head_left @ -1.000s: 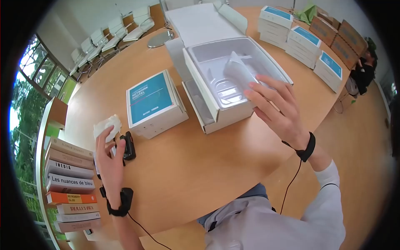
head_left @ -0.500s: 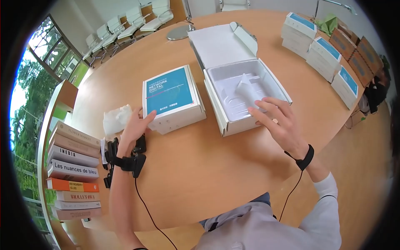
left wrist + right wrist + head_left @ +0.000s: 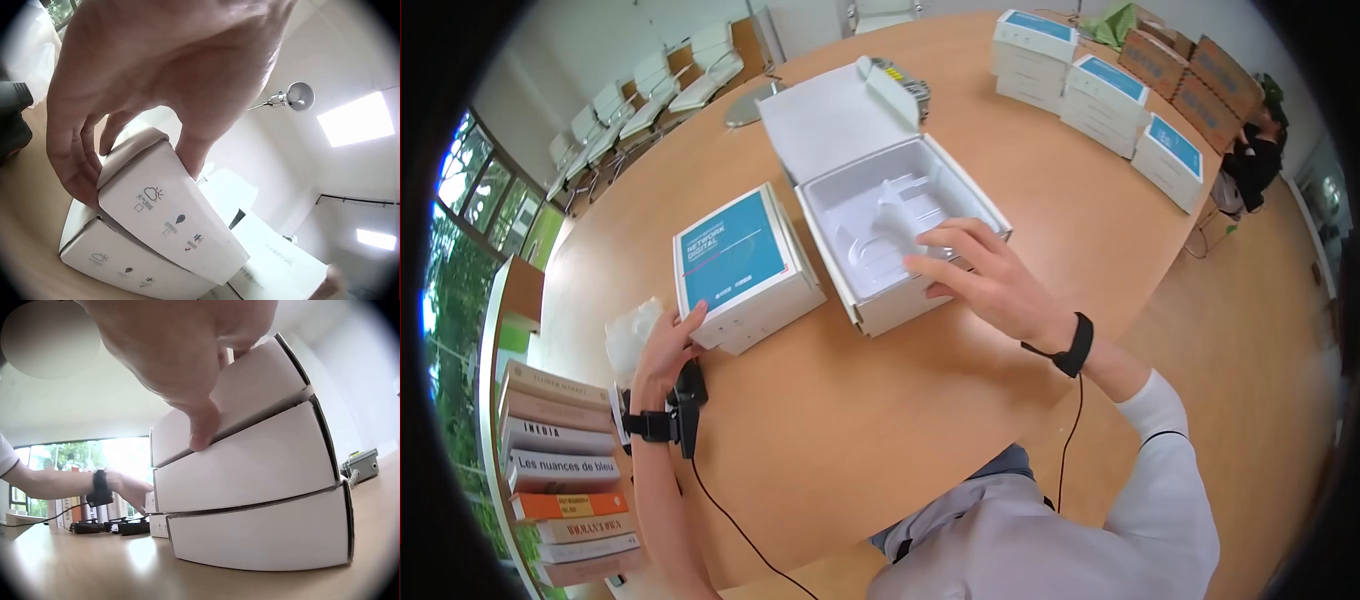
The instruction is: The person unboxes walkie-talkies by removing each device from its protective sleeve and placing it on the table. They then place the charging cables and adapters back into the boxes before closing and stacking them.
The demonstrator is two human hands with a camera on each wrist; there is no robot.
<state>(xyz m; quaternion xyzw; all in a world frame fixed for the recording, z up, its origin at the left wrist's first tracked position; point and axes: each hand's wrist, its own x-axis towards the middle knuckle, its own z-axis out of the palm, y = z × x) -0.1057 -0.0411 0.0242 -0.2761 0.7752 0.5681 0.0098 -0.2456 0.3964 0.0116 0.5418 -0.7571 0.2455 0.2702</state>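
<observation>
My left hand (image 3: pixel 662 350) grips the near-left corner of a white box with a blue top (image 3: pixel 735 250). In the left wrist view, the thumb and fingers of that hand (image 3: pixel 162 69) lie on either side of the upper box's corner (image 3: pixel 165 209), with another white layer (image 3: pixel 125 269) below. My right hand (image 3: pixel 1000 290) holds the near-right wall of an open white box (image 3: pixel 900 308), fingers over the rim. Its thumb presses the outer side (image 3: pixel 250 450) in the right wrist view, where several layers are stacked. A clear tray (image 3: pixel 850 210) lines the open box.
A crumpled plastic bag (image 3: pixel 630 335) and black devices (image 3: pixel 688 385) lie by my left hand. Books (image 3: pixel 565 465) stand at the left edge. Blue-topped box stacks (image 3: pixel 1100 105), brown cartons (image 3: pixel 1200 90) and a seated person (image 3: pixel 1255 160) are at the right. A lamp base (image 3: pixel 752 104) stands behind.
My left hand has moved from beside the plastic bag and black device onto the blue-topped box's corner. My right hand remains at the open box, which sits lower. The head view has shifted.
</observation>
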